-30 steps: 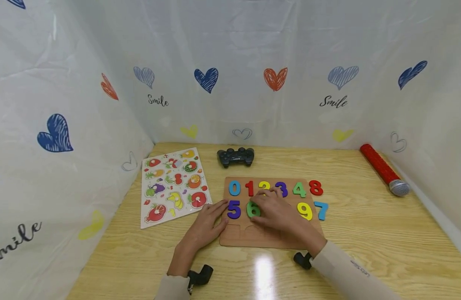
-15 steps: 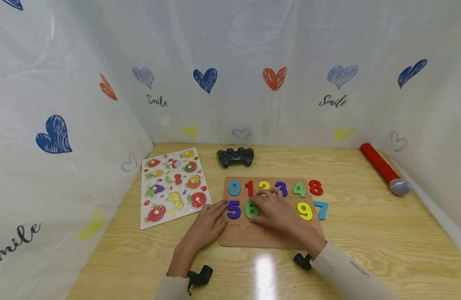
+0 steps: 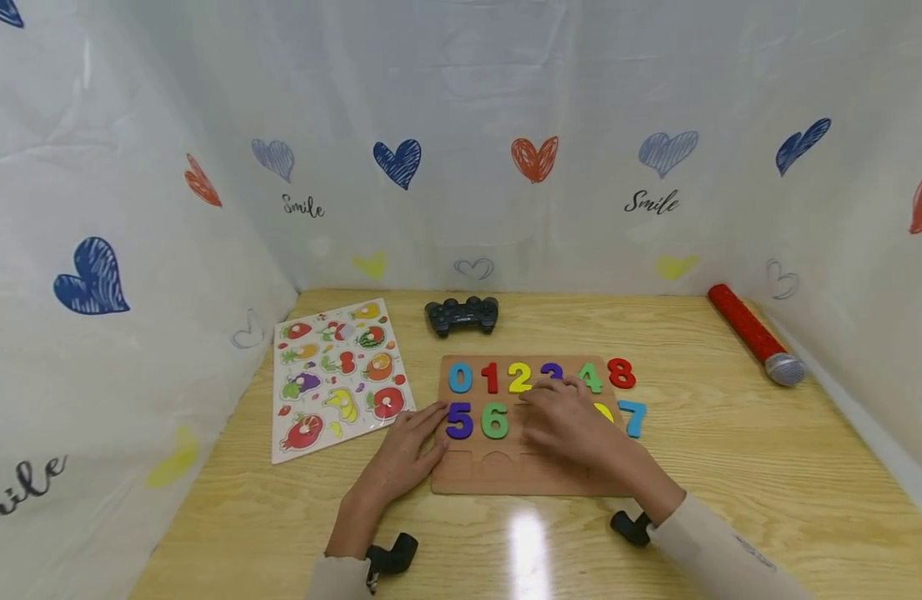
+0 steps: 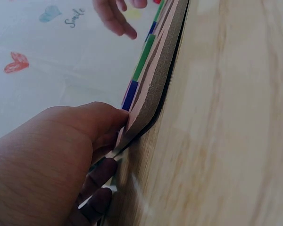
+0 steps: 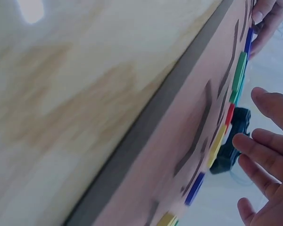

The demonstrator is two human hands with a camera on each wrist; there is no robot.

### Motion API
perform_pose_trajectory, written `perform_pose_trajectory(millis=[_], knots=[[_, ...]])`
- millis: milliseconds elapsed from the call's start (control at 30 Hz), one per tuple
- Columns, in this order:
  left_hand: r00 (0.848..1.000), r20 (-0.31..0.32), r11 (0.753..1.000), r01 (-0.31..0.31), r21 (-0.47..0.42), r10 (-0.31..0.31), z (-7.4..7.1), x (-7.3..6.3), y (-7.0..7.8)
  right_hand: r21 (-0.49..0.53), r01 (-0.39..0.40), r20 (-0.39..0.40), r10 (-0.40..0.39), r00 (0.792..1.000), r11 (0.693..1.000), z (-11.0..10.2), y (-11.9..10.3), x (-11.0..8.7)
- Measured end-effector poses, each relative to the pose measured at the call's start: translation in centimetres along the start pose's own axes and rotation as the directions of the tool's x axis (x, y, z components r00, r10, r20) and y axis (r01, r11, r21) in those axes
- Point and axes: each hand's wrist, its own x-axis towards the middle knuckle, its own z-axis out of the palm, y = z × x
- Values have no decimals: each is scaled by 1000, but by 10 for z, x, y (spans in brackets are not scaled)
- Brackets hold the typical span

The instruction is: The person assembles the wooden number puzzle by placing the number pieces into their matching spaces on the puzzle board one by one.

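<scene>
A wooden number puzzle board (image 3: 457,479) lies in front of me with coloured digits in its upper two rows. My left hand (image 3: 401,454) touches the board's left edge with fingertips and thumb, close by the purple 5 (image 3: 467,427); in the left wrist view, the thumb is against the board's corner. Over the board's middle hovers my right hand (image 3: 569,421), its fingers apart and holding nothing in the right wrist view. It partly covers the purple 3, the green 4 and the yellow 9 (image 3: 603,412). The green 6 (image 3: 487,422) sits uncovered in the second row.
Off the board's right side lie a red 8 (image 3: 621,373) and a blue 7 (image 3: 635,419). A fruit puzzle board (image 3: 284,433) is at the left, a black game controller (image 3: 461,316) behind. A red microphone (image 3: 746,325) lies at the right, near the curtain.
My right hand has let go of the green 6 and moved right, uncovering the yellow 2 and now partly hiding the 9. The left hand has stayed at the board's edge. The head view shifted slightly.
</scene>
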Motion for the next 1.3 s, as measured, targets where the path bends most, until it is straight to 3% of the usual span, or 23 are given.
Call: perform_pose_trajectory(millis=[367, 1067, 1300], knots=[[1000, 3, 999, 26, -23, -26, 1, 1, 1, -2, -60, -1, 60, 998, 998, -8, 15, -22], [1000, -17, 999, -23, -33, 23, -3, 0, 0, -6, -73, -62, 72, 995, 997, -16, 41, -48], [999, -23, 999, -25, -33, 24, 0, 0, 0, -7, -131, -59, 130, 990, 991, -23, 45, -55]])
